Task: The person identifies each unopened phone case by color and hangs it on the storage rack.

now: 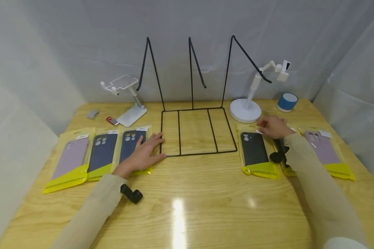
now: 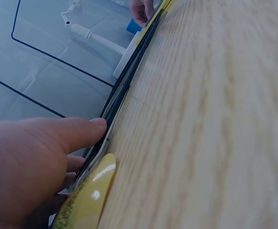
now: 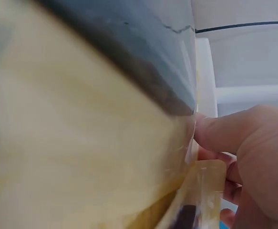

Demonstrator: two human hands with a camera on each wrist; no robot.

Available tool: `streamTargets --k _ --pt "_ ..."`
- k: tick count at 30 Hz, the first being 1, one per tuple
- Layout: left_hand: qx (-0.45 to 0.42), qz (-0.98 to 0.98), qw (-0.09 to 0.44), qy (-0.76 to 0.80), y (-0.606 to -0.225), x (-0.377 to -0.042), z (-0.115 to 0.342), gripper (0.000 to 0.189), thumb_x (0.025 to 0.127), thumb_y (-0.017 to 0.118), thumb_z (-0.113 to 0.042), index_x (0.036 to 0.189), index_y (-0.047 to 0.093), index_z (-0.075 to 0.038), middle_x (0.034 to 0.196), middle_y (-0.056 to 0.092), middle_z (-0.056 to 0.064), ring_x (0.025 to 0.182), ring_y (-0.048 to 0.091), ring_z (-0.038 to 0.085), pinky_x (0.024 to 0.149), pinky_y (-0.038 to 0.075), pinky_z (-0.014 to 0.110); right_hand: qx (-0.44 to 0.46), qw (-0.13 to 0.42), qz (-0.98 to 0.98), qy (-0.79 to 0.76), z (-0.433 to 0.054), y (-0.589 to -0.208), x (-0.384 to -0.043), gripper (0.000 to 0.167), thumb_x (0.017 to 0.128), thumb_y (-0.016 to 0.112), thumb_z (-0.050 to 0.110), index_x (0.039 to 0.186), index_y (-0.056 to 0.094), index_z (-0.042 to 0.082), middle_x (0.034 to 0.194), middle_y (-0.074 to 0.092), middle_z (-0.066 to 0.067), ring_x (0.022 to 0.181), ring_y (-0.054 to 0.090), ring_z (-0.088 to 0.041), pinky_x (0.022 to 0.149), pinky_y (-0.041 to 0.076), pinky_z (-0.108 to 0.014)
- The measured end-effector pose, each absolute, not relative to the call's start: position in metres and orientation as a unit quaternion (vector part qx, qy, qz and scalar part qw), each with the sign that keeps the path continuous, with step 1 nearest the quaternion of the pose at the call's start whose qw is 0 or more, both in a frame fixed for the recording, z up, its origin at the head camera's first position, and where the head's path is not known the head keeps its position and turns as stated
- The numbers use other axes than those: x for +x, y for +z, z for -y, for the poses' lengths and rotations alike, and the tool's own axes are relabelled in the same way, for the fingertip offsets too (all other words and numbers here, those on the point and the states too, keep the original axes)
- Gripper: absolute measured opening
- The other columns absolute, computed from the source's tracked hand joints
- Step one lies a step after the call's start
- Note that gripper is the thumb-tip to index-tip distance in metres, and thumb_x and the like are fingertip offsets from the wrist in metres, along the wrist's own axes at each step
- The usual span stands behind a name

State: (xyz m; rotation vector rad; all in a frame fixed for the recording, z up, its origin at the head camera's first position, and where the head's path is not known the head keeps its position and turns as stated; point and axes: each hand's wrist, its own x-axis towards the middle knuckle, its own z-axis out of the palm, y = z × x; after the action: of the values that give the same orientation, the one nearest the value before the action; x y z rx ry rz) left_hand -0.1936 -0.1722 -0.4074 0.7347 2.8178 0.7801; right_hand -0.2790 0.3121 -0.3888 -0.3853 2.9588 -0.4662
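My left hand [image 1: 143,152] lies with fingers spread at the left side of a black wire rack [image 1: 179,133], fingertips touching its base. Under that hand is a bagged navy phone case [image 1: 127,143]. In the left wrist view the thumb [image 2: 84,133] lies against the rack's dark wire. My right hand [image 1: 275,127] pinches the top edge of a clear-and-yellow bag with a black phone case [image 1: 254,148]. The right wrist view shows the right thumb [image 3: 224,130] against the bag's edge. Another bag [image 1: 288,170] is mostly hidden under the right forearm.
More bagged cases lie left, purple [image 1: 70,157] and navy [image 1: 102,152], and right, purple [image 1: 324,148]. Behind stand a white folding phone stand [image 1: 132,116], a white round-based stand [image 1: 245,110] and a blue-and-white cylinder [image 1: 287,102]. A red USB stick [image 1: 112,120] and grey block [image 1: 92,114] lie left.
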Motion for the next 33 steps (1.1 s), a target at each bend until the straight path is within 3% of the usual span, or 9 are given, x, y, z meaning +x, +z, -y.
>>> streamTargets --k 6,12,16,19,28,33 --pt "0.249 -0.930 0.046 0.266 -0.409 -0.195 0.172 0.064 0.094 0.060 -0.038 0.142 0.044 0.001 0.158 0.025 0.018 0.146 0.019 0.039 0.114 -0.005 0.062 -0.128 0.062 -0.979 -0.146 -0.310 -0.389 -0.278 0.013 0.093 0.061 0.012 0.095 0.064 0.000 0.091 0.063 -0.016 0.092 0.050 -0.036 0.084 0.026 -0.060" --pt "0.246 -0.934 0.044 0.256 -0.408 -0.193 0.171 0.062 0.095 0.060 -0.035 0.142 0.043 0.001 0.158 0.025 0.018 0.146 0.019 0.038 0.114 -0.004 0.063 -0.155 0.033 -0.975 -0.159 -0.304 -0.391 -0.271 0.013 0.095 0.059 0.012 0.091 0.063 0.001 0.089 0.064 -0.016 0.085 0.054 -0.032 0.080 0.027 -0.056" --pt "0.241 -0.938 0.046 0.246 -0.407 -0.192 0.171 0.060 0.095 0.060 -0.034 0.143 0.043 -0.001 0.158 0.024 0.017 0.146 0.019 0.038 0.114 -0.004 0.063 -0.181 0.018 -0.963 -0.200 -0.299 -0.391 -0.265 0.011 0.097 0.056 0.008 0.093 0.060 -0.001 0.092 0.065 -0.018 0.085 0.057 -0.030 0.087 0.037 -0.052" --pt "0.239 -0.939 0.045 0.242 -0.406 -0.192 0.170 0.060 0.095 0.060 -0.033 0.142 0.044 0.000 0.158 0.025 0.017 0.146 0.019 0.038 0.113 -0.003 0.064 -0.198 0.008 -0.953 -0.227 -0.296 -0.389 -0.262 0.009 0.097 0.054 0.006 0.095 0.058 -0.002 0.093 0.064 -0.018 0.085 0.058 -0.028 0.080 0.047 -0.046" --pt "0.239 -0.938 0.046 0.247 -0.406 -0.192 0.170 0.060 0.094 0.061 -0.031 0.142 0.044 0.000 0.158 0.024 0.018 0.146 0.019 0.038 0.113 -0.004 0.064 -0.206 -0.050 -0.936 -0.282 -0.284 -0.381 -0.254 0.009 0.098 0.055 0.008 0.099 0.058 0.000 0.090 0.062 -0.015 0.079 0.053 -0.024 0.072 0.043 -0.038" --pt "0.242 -0.937 0.045 0.246 -0.407 -0.192 0.170 0.060 0.095 0.061 -0.032 0.142 0.044 0.000 0.158 0.024 0.018 0.146 0.019 0.038 0.113 -0.003 0.064 -0.181 -0.055 -0.930 -0.316 -0.276 -0.367 -0.246 0.018 0.099 0.054 0.011 0.112 0.060 0.001 0.087 0.063 -0.015 0.067 0.051 -0.019 0.062 0.043 -0.029"
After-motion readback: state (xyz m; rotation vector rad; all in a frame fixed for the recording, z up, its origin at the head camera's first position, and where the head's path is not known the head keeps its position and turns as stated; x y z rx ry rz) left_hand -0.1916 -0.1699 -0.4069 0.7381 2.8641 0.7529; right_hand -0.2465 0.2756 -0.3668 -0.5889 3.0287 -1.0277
